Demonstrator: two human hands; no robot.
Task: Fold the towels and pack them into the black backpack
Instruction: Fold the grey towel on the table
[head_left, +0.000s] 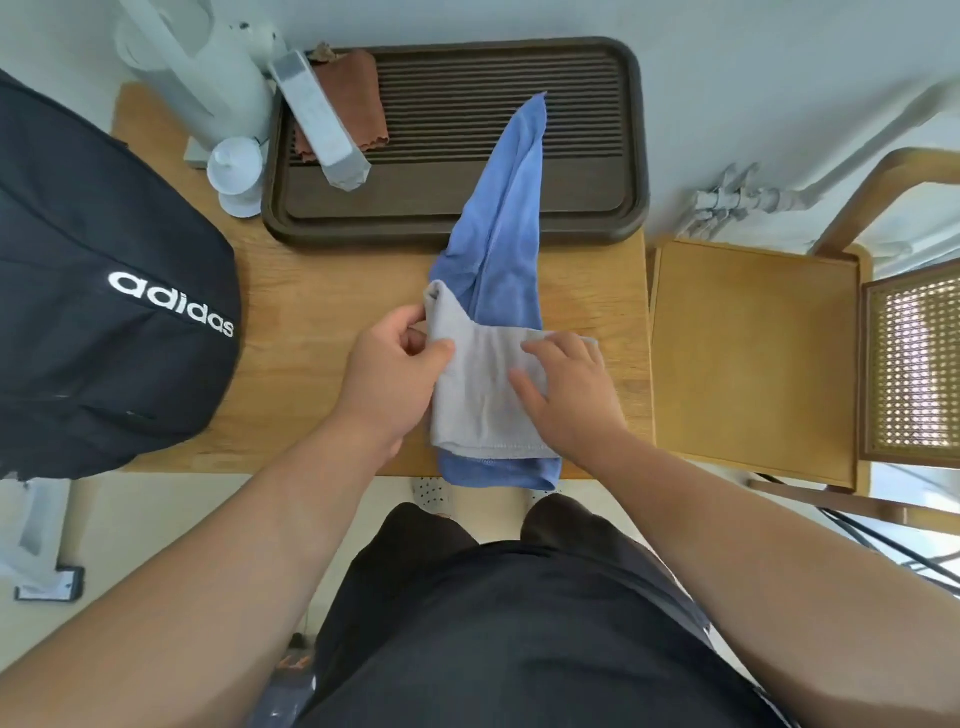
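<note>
**Q:** So where's the grey towel sitting at this point?

**Me:** The grey towel (483, 400) is lying doubled over near the front edge of the desk (311, 291), right in front of me. It's sitting on top of the blue towel (501, 234). My left grip (389, 374) is pinching its left edge up near the far corner, with thumb and fingers pressed together on the cloth. My right grip (576, 395) is resting on the right half with the fingers laid on the fabric and the thumb stretched across it. As far as I'm seeing, it's pressing rather than pinching.

**Q:** And the blue one, plus the bag?

**Me:** The blue one is running long and narrow away from me. Its near end is poking out under the grey towel and drooping a bit over the desk's front edge. Its far end is lying up on the dark slatted tray (634, 156).

The black backpack (114, 364) is sitting on the left side of the desk, well apart from both towels, with white adidas lettering facing up. Can't tell whether it's zipped.

A brown cloth (358, 93) is lying on the tray's left part with a pale oblong box (322, 124) lying across it. Just left of the tray, a small white lidded cup (235, 169) and a tall white appliance (202, 67) are standing. A wooden chair (753, 353) is sitting just beside the desk on the right.
</note>
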